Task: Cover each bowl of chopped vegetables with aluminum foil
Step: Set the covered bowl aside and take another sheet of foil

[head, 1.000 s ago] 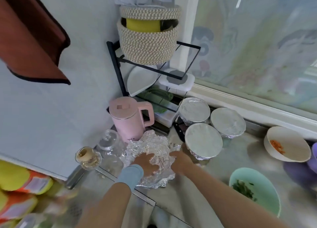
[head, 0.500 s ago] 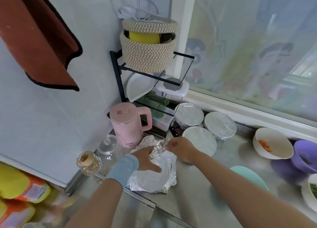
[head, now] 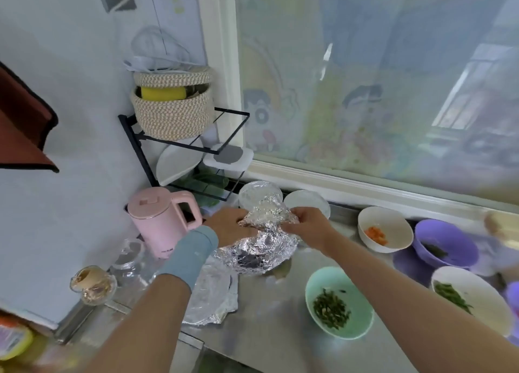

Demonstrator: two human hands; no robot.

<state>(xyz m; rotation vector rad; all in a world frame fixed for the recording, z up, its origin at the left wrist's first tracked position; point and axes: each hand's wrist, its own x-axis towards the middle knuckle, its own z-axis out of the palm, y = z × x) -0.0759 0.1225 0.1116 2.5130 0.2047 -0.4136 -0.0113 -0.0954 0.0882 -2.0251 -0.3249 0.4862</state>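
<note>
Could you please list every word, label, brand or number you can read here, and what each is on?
Nothing here can be read.
Pink kettle: a faint mark near its base, too blurred to read.
Packet at the lower left edge: label too blurred to read.
Window film: cartoon figures, no words visible.
Foil: no print.

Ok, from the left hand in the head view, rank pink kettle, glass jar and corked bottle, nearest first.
1. Pink kettle, just left of the left hand gripping the foil.
2. Glass jar, lower left, below the kettle.
3. Corked bottle, farthest, lower left of the jar.
</note>
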